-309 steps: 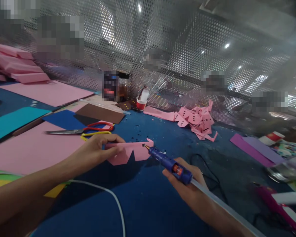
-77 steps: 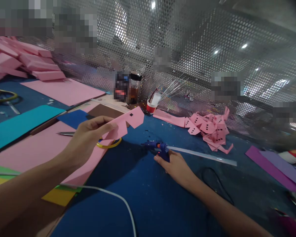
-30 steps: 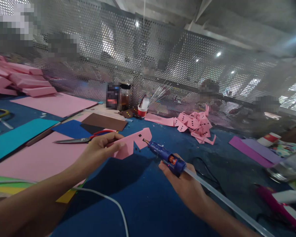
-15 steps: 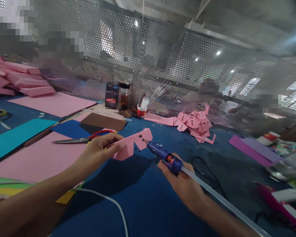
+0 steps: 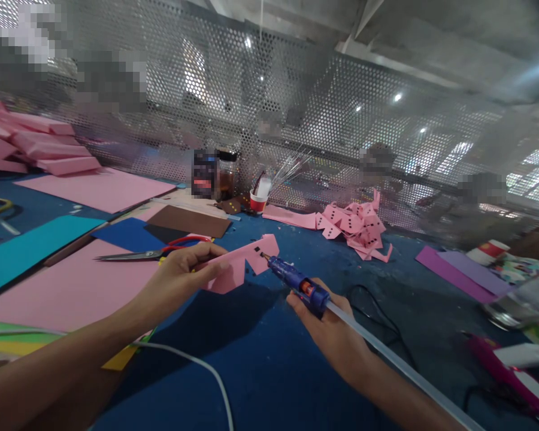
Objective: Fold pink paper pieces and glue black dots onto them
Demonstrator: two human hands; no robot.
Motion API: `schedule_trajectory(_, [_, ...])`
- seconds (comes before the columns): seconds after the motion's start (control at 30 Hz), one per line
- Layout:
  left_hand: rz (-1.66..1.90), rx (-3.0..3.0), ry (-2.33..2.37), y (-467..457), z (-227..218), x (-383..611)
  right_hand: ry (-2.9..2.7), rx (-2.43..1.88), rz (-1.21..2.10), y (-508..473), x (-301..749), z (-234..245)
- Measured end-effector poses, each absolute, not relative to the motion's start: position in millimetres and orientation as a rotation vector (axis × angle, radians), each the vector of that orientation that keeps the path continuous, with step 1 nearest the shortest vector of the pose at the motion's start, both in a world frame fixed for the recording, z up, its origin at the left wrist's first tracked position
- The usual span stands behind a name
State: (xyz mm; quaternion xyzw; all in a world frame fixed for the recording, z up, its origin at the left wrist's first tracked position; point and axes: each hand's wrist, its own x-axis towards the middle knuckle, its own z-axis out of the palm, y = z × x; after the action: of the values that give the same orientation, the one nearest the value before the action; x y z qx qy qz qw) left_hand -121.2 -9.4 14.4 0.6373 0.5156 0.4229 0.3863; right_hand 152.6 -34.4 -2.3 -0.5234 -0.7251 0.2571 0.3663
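Between thumb and fingers, my left hand [image 5: 191, 266] pinches a cut pink paper strip [image 5: 231, 269] with a notch in its lower edge and small black squares near its right end. My right hand [image 5: 327, 320] is wrapped around a blue glue gun [image 5: 299, 281], and a long clear glue stick [image 5: 381, 347] runs out of its back. The gun's nozzle is at the strip's right end, by the black squares; whether it touches the paper I cannot tell. Behind my left hand lie scissors [image 5: 139, 255] with red handles.
Pink cutouts with black squares [image 5: 353, 224] are heaped at the back. A paper cup [image 5: 259, 200] holds thin sticks. Pink sheets [image 5: 94, 188], a turquoise sheet [image 5: 31, 248] and a brown sheet [image 5: 188, 221] lie left. A magenta glue gun [image 5: 507, 371] sits right; a white cord [image 5: 206, 359] crosses the front.
The glue gun has tilted very slightly, its rear end moving a little left. The paper strip has barely shifted, and both hands keep their hold.
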Motion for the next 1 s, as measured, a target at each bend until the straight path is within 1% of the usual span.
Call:
schedule_trajectory(0.2, [1.098, 1.626, 1.326, -9.5, 13.6, -121.4, -1.856, -1.348, 0.692, -34.6, 152.3, -2.9])
schedule_trajectory(0.4, [1.106, 1.627, 1.321, -8.6, 11.8, -122.6, -1.870, -1.318, 0.640, -35.3, 154.1, -7.1])
schedule_trajectory(0.7, [1.088, 1.620, 1.298, -8.5, 12.3, -122.4, -1.893, -1.327, 0.705, -38.4, 153.6, -0.8])
schedule_trajectory(0.87, [1.076, 1.625, 1.291, -8.7, 12.5, -122.8, -1.893, -1.329, 0.693, -37.5, 153.5, -2.8])
schedule_trajectory(1.0, [1.085, 1.631, 1.266, -7.2, 11.0, -123.1, -1.878, -1.309, 0.744, -37.7, 154.6, -4.4])
